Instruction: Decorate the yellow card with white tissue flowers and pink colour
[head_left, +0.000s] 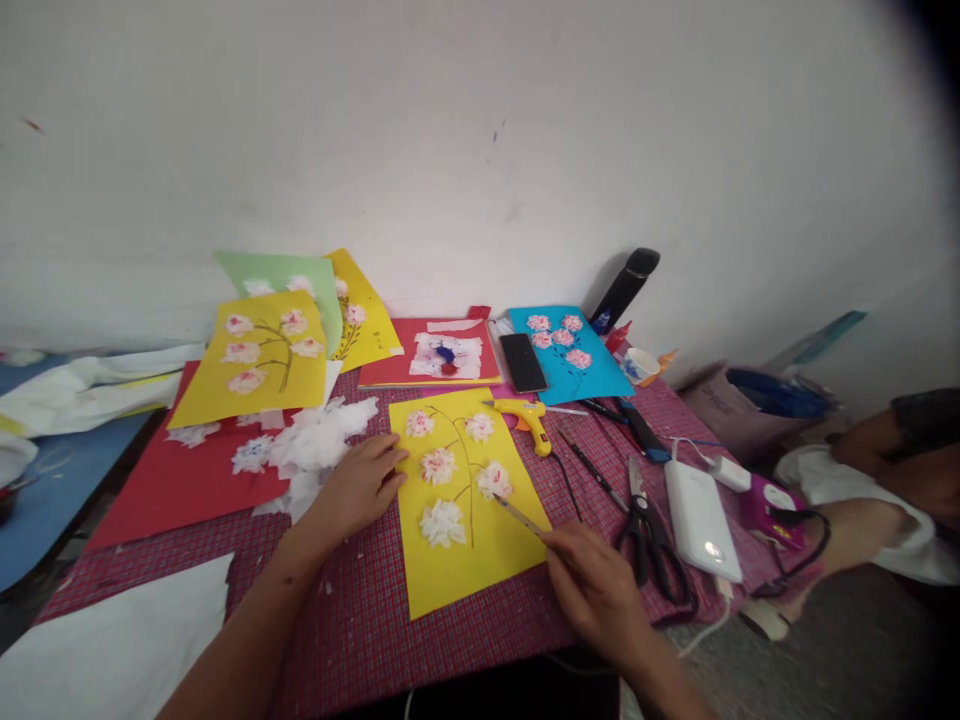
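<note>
A yellow sheet of paper [504, 545] lies before me, with brown stems drawn on it and several white tissue flowers, most dabbed with red. The lowest tissue flower [442, 523] is plain white. In my right hand [596, 595] is a thin paintbrush [521, 516], its tip at the flower on the sheet's right side [493, 479]. My left hand [364, 487] rests with fingers spread, fingertips on the sheet's left edge. A yellow glue gun [529, 420] lies over the top right part of the sheet.
Scissors [646, 535], a white power bank [701, 522] and a purple socket block [772, 510] are at right. A phone [523, 362] lies by a blue flower sheet [600, 370]. Crumpled tissue [322, 440] sits on red paper at left. A paint-stained tissue [447, 357] lies further back. Another person sits at right.
</note>
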